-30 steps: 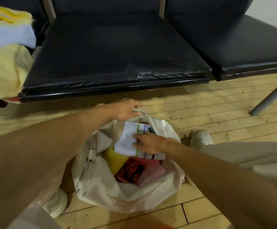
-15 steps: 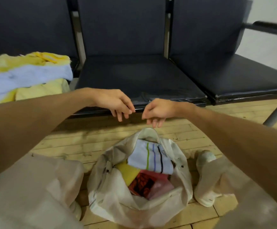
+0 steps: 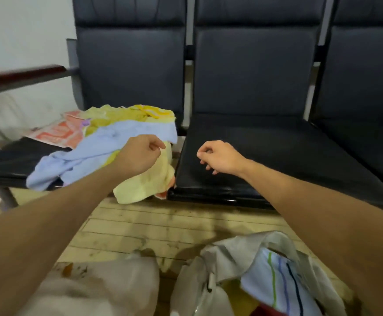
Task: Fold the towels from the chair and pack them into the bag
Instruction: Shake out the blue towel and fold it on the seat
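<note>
A heap of unfolded towels lies on the left chair seat: a light blue towel (image 3: 108, 147) on top, a pale yellow towel (image 3: 145, 185) hanging over the seat's front edge, and an orange-patterned towel (image 3: 58, 131) at the back left. My left hand (image 3: 140, 153) hovers over the heap's right side with loosely curled fingers and holds nothing. My right hand (image 3: 220, 157) hangs above the middle seat, fingers loosely curled, empty. The white bag (image 3: 211, 281) stands on the floor at the bottom right, with a folded white striped towel (image 3: 275, 286) inside.
A row of black padded chairs (image 3: 265, 156) fills the back, with a dark red armrest (image 3: 24, 75) at the far left. The floor (image 3: 154, 226) is light wooden planks. My pale trouser knee (image 3: 94, 290) shows at the bottom left, beside the bag.
Both hands have left the bag and risen toward the chairs. The view has swung up and left, so the towel heap is now central and the bag sits at the bottom right.
</note>
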`<state>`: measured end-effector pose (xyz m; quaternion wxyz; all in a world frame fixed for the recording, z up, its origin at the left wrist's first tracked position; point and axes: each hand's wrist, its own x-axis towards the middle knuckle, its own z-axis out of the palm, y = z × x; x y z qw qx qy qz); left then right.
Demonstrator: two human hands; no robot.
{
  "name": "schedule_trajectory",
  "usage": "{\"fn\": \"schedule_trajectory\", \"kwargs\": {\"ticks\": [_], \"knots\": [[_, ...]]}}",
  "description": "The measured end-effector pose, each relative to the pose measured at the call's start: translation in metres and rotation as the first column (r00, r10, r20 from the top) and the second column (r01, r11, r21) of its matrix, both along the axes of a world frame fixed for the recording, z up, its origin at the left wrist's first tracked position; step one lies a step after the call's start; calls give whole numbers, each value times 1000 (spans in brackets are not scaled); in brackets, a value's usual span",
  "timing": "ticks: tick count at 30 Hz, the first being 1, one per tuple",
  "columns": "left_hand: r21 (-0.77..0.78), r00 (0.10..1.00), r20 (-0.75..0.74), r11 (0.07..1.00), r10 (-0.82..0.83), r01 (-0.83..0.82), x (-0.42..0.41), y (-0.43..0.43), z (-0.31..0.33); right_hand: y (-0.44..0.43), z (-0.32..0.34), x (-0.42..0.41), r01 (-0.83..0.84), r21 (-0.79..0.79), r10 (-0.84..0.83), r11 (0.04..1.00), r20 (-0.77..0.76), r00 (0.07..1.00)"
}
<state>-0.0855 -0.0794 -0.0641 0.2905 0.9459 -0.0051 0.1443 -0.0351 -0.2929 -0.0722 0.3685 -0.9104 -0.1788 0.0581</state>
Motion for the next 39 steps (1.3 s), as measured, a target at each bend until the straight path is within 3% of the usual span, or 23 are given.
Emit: {"fn": "schedule_trajectory", "kwargs": {"ticks": [4, 7, 10, 21, 22, 25, 26, 30, 32, 35, 39], "knots": [[249, 978, -34, 950, 204, -189, 3, 58, -19, 44, -9, 11, -27, -10, 27, 1000, 28, 999], [311, 909, -44, 870, 414, -382, -3, 94, -35, 65, -12, 13, -20, 3, 20, 1000, 74, 997], [267, 818, -79, 803, 569, -533, -11, 118, -42, 76, -16, 16, -2, -9, 3, 1000, 83, 997], [257, 731, -203, 756, 651, -601, -13, 112, -28, 81, -13, 12, 3, -65, 1, 998, 65, 998], [214, 705, -247, 747, 665, -629, -11, 113, -27, 81, -12, 11, 2, -70, 2, 998, 64, 998], [125, 502, -340, 567, 795, -814, -14, 112, -11, 83, -11, 9, -5, -84, 10, 996, 63, 998], [99, 476, -345, 536, 809, -838, -14, 111, -10, 83, -11, 9, -9, -91, 15, 996, 67, 998], [146, 645, -45, 643, 763, -751, -17, 105, -17, 83, -10, 8, -9, -79, 14, 997, 64, 998], [86, 678, 28, 674, 734, -733, -14, 111, -14, 83, -8, 8, 0, -63, 4, 998, 64, 998], [-50, 706, 95, 712, 702, -701, 0, 114, -9, 85, -5, 6, 19, -13, -18, 1000, 59, 998], [86, 778, 60, 774, 625, -628, -3, 122, -16, 91, -5, 4, -18, -4, 18, 1000, 29, 999]]}}
